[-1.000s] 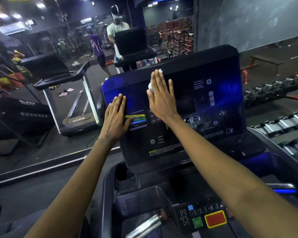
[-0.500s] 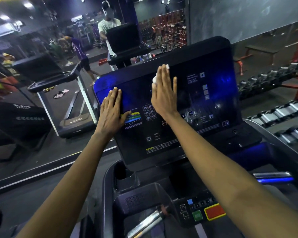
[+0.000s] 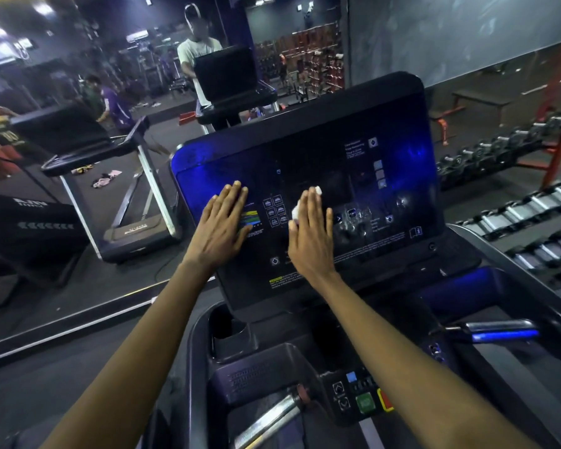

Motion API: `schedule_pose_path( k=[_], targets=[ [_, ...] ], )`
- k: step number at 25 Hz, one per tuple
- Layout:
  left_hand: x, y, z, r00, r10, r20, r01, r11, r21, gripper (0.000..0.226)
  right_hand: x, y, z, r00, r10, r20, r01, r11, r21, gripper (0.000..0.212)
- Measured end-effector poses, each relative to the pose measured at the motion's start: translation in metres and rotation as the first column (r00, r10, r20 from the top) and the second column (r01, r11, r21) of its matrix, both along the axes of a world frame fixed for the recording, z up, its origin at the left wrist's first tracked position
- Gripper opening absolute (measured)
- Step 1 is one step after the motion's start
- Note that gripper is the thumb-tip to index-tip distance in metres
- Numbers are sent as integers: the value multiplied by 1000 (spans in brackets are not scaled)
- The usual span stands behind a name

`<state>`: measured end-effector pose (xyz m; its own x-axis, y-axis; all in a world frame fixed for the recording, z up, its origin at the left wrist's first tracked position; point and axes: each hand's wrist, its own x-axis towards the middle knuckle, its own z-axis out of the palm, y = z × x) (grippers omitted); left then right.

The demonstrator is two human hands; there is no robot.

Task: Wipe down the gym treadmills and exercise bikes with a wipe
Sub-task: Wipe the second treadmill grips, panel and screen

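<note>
Wiping hand: my right hand (image 3: 311, 234) lies flat on the panel (image 3: 337, 157) of the treadmill (image 3: 198, 351). Its fingers (image 3: 310, 209) are straight and close together, pressing the wipe down rather than curling round it.
Wipe: the white wipe (image 3: 295, 212) is almost all hidden under my right palm. One scrap shows at the thumb side and another peeks past the fingertips, so I cannot tell its shape or fold.
Other hand: my left hand (image 3: 222, 228) rests flat on the left part of the panel, fingers straight and together, thumb angled out, holding nothing. It covers one end of a small coloured chart.
Panel: it is dark, glossy and tilted back, with blue glare at the top left corner and the right side. The icons and lines of print are too small to read, and the marks at the lower right are hard to make out.
Buttons: the green button (image 3: 365, 401) shows whole, while the red button (image 3: 385, 400) beside it is half covered by my right forearm.
Cup holder: the cup holder (image 3: 224, 322) is a dark well, and I cannot tell what is inside.
Handle: the chrome bar (image 3: 269, 416) is cut off by the bottom edge.
Mirror: the mirror (image 3: 78, 260) on the left gives back another treadmill and some people, dim and blurred.
Dumbbells: rows of dumbbells (image 3: 515, 215) on the right run out of the frame.
</note>
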<state>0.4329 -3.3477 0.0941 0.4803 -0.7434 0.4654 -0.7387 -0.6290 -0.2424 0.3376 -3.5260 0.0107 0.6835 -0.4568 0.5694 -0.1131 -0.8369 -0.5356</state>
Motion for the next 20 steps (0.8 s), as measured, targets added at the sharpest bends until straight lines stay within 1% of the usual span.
schedule_pose_path(
  k=[1,3,4,5,6,8,9,10,12,13,14,17,18,20],
  targets=[
    [-2,-2,-4,1000,7,-19,-7,1000,-12,76,-7,6,-11,1000,13,-23,-13,1000,-2,65],
    [-5,-4,-6,998,21,-54,-23,999,-41,78,-21,12,-32,992,96,-87,-107,987,-122,67],
    [-6,-5,-6,998,25,-64,-28,999,-45,79,-28,8,-42,985,121,-122,-142,973,-183,67],
    [-7,-5,-5,997,30,-74,-34,999,-43,79,-35,1,-51,983,113,-145,-141,969,-202,66],
    [-8,-5,-5,996,35,-85,-38,999,-38,79,-43,-6,-59,985,72,-159,-100,979,-175,65],
    [-11,-5,-7,994,44,-96,-48,998,-37,81,-58,-11,-74,982,-29,-189,18,998,-60,65],
    [-13,-6,-9,994,50,-100,-54,998,-41,81,-63,-8,-81,976,-47,-214,42,999,-27,66],
    [-14,-7,-11,992,56,-109,-61,997,-45,81,-67,-2,-88,970,-31,-240,25,999,-28,67],
    [-17,-10,-14,989,64,-136,-72,996,-55,80,-76,7,-100,954,12,-301,-48,993,-112,70],
    [-18,-11,-15,987,66,-145,-75,995,-61,79,-80,7,-106,945,-1,-327,-54,986,-159,71],
    [-19,-11,-15,987,65,-150,-75,995,-61,79,-84,3,-110,937,-33,-348,-27,986,-164,72],
    [-23,-12,-20,988,60,-141,-68,996,-57,75,-97,1,-117,901,-127,-414,126,992,-31,77],
    [-24,-13,-21,989,53,-136,-62,996,-64,74,-100,7,-119,893,-124,-432,129,991,-17,79],
    [-27,-17,-23,990,23,-137,-33,997,-70,72,-105,23,-125,888,-81,-453,62,996,-57,80]
  ],
)
